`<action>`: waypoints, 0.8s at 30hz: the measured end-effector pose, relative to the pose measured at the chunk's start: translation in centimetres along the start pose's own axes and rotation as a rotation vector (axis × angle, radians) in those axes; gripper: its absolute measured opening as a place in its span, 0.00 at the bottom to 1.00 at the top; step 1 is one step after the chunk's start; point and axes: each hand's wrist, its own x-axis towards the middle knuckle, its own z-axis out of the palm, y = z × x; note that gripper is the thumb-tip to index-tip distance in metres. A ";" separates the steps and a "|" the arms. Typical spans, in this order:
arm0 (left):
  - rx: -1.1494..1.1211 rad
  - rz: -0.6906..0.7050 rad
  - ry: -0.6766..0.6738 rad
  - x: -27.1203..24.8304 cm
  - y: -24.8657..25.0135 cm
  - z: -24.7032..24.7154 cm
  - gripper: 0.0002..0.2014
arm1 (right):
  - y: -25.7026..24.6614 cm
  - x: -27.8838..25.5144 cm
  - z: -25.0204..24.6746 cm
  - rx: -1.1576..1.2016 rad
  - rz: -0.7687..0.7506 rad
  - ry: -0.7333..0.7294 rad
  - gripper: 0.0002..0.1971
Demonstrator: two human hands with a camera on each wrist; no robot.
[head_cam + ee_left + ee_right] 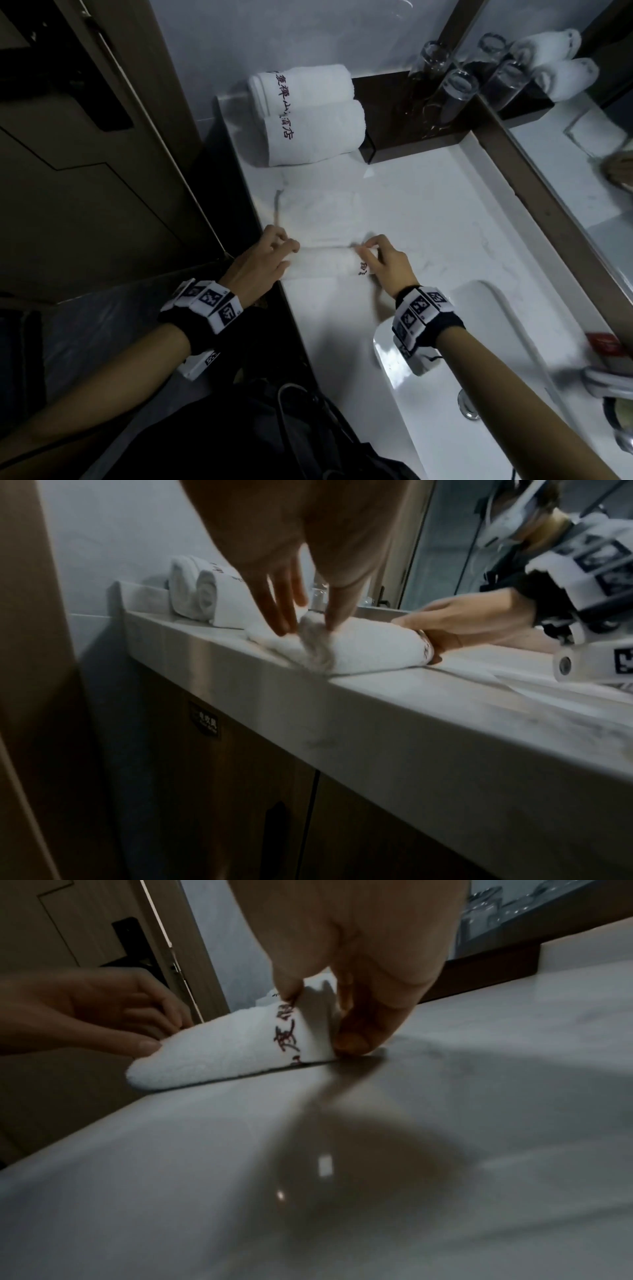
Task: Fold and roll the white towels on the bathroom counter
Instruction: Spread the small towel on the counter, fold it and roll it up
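A white towel [322,236] lies on the counter [428,219], its near end wound into a roll [323,263] and the rest flat toward the back. My left hand [274,248] grips the roll's left end [315,639] with curled fingers. My right hand [373,255] pinches the right end [308,1026], beside the red lettering [287,1034]. Two finished rolled towels [308,113] with dark lettering lie at the back of the counter.
A dark tray [411,120] with upturned glasses [455,92] stands behind the towels by the mirror [582,137]. The sink basin [479,377] and tap [609,377] are at right. The counter's left edge [308,696] drops to cabinet doors.
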 end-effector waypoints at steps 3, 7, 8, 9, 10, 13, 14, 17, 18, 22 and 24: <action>0.085 -0.039 0.050 0.5 0.7 0.2 0.11 | -0.6 1.2 0.8 -0.053 0.071 0.058 0.17; 0.254 0.193 0.067 -0.5 1.1 0.5 0.23 | -1.2 1.1 1.6 -0.229 0.082 0.127 0.21; 0.298 0.196 0.070 -0.7 1.2 0.5 0.25 | -1.4 0.9 1.7 -0.344 0.063 0.151 0.21; 0.319 0.194 0.064 -0.8 1.2 0.5 0.27 | -1.5 0.7 1.7 -0.485 0.020 0.175 0.21; 0.319 0.182 0.027 -0.9 1.3 0.3 0.28 | -1.6 0.4 1.6 -0.601 -0.043 0.194 0.20; 0.340 0.188 0.041 -0.8 1.2 0.2 0.29 | -1.1 -0.2 0.9 -0.587 -0.286 0.159 0.13; 0.331 0.176 0.040 -0.7 1.4 0.1 0.29 | -0.6 -0.5 0.7 -0.550 -0.338 0.115 0.14; 0.179 0.070 0.008 0.0 1.8 0.3 0.25 | 0.9 -1.4 0.3 -0.454 -0.348 0.005 0.23; 0.087 0.019 -0.016 0.2 1.7 0.4 0.23 | 1.2 -1.5 0.2 -0.429 -0.339 0.007 0.24; -0.084 -0.071 -0.043 -0.1 1.0 0.3 0.20 | 1.6 -1.6 0.2 -0.313 -0.382 0.060 0.21; -0.127 -0.062 -0.049 -0.9 0.6 0.1 0.19 | 1.8 -2.0 0.1 -0.299 -0.443 0.053 0.20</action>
